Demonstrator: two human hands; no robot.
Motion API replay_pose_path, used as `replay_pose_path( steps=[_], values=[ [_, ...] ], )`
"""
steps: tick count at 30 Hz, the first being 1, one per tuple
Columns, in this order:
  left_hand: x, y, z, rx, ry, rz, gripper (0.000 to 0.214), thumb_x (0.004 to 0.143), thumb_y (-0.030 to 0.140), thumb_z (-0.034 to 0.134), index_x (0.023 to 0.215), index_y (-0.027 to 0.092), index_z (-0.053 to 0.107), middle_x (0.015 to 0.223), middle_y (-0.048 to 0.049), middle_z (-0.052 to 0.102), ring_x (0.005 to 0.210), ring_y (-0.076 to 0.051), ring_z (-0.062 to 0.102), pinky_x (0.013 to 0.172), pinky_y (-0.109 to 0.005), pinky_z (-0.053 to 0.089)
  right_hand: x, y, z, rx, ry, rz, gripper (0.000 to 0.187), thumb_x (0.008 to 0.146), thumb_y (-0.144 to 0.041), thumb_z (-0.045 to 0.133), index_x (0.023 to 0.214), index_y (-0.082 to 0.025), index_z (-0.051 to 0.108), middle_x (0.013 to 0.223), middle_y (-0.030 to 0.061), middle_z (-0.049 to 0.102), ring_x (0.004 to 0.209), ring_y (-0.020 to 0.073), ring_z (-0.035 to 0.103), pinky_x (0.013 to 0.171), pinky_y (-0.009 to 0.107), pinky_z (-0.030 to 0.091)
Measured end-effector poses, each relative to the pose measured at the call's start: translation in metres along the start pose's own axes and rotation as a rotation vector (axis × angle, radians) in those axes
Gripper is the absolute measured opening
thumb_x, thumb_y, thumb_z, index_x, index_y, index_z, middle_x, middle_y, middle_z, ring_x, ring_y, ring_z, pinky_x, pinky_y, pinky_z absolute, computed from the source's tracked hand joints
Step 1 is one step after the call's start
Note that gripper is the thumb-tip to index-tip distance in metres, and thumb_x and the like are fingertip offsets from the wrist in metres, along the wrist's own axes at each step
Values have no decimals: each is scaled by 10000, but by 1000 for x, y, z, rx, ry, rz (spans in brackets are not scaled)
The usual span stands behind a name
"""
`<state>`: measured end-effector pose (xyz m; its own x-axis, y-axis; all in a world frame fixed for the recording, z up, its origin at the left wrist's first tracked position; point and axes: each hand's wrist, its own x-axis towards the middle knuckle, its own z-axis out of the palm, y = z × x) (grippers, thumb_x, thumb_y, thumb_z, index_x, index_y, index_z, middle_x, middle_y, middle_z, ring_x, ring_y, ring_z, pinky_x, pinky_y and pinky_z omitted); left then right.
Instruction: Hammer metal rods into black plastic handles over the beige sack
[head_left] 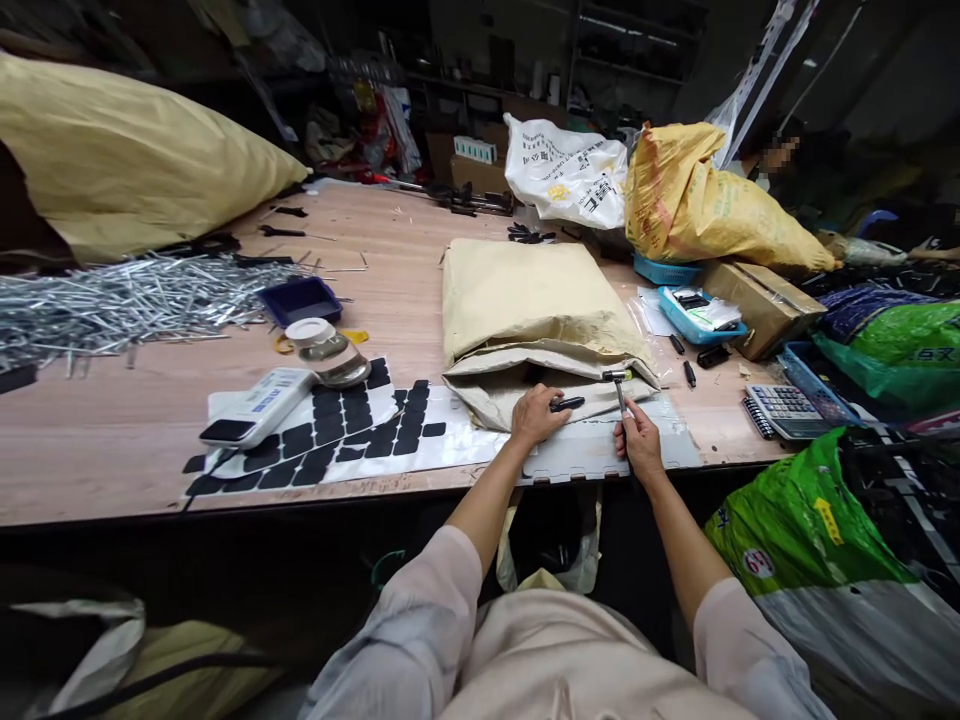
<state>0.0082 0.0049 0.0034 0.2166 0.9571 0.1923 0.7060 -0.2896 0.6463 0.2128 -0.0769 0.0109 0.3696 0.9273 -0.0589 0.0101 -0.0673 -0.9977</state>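
Both hands are busy above the front of the counter (397, 290): the right hand (640, 440) wraps the handle of a small hammer-like tool (619, 386), head uppermost, while the left hand (534, 415) is closed on one end of a short black piece (570, 404). A pale board (600, 457) lies beneath. From where I stand, it looks like the piece is being held for a tap; the next move would call for a firm left grip and fingertips clear of the tool's head. Just beyond, a paper sack (525, 290) gapes towards the person, and farther back slump a white bag (566, 170) and a yellow sack (720, 210)
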Motion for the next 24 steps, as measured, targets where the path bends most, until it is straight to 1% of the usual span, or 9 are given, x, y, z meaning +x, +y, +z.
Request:
replay_pose_path(
  steps=[4,6,8,10,12,14,17,21,24],
  values=[
    [2,0,0,13,-14,-13,189,819,386,727,978,285,752,940,-23,625,921,-196,588,764,-283,423,-4,-3,1,-62,-25,-5,658,840,-483,597,1420,-176,548,639,-60,551,409,73,447,340,183,377],
    [2,0,0,3,-24,-17,169,816,356,734,968,283,747,937,-19,623,916,-192,584,760,-281,420,-9,-4,1,-140,-42,-6,644,853,-477,583,1424,-181,550,642,-57,557,409,76,446,347,190,377],
    [3,0,0,-14,-26,-18,179,807,336,746,977,280,740,941,-17,622,919,-190,581,758,-282,418,-15,-5,1,-258,-52,-43,607,877,-463,559,1416,-182,567,658,-38,595,438,92,485,389,209,419],
    [3,-1,0,-33,-23,-21,181,803,320,751,977,276,732,939,-14,623,915,-189,579,757,-285,416,-22,-5,2,-391,-59,-125,554,898,-436,540,1386,-180,604,728,3,674,533,126,578,499,245,504],
    [3,-1,0,-47,-21,-23,159,799,309,752,953,275,726,931,-9,624,912,-185,577,758,-285,413,-26,-7,5,-503,-66,-226,498,908,-399,530,1345,-189,644,883,48,747,707,172,669,664,288,565],
    [3,-1,-1,-54,-31,-26,140,797,310,749,931,278,724,928,-3,626,913,-179,575,759,-281,410,-28,-11,8,-584,-70,-309,452,916,-366,521,1315,-215,670,1081,69,758,910,212,701,826,328,569],
    [2,-1,-3,-58,-61,-37,138,789,323,744,918,275,730,930,2,632,921,-174,578,755,-277,407,-28,-18,13,-667,-49,-403,422,931,-327,503,1308,-246,675,1271,63,700,1130,236,665,989,358,518],
    [3,-1,-4,-67,-79,-51,140,780,331,744,909,277,743,944,3,644,945,-179,582,765,-283,414,-28,-19,17,-754,-21,-514,436,951,-288,473,1349,-244,644,1293,68,687,1147,243,665,1017,363,507],
    [4,-1,-4,-70,-91,-65,147,782,335,745,919,283,751,959,2,652,963,-184,584,781,-288,423,-28,-13,17,-835,-53,-509,439,946,-257,472,1349,-245,644,1262,68,703,1122,245,676,1010,363,509]
  ],
)
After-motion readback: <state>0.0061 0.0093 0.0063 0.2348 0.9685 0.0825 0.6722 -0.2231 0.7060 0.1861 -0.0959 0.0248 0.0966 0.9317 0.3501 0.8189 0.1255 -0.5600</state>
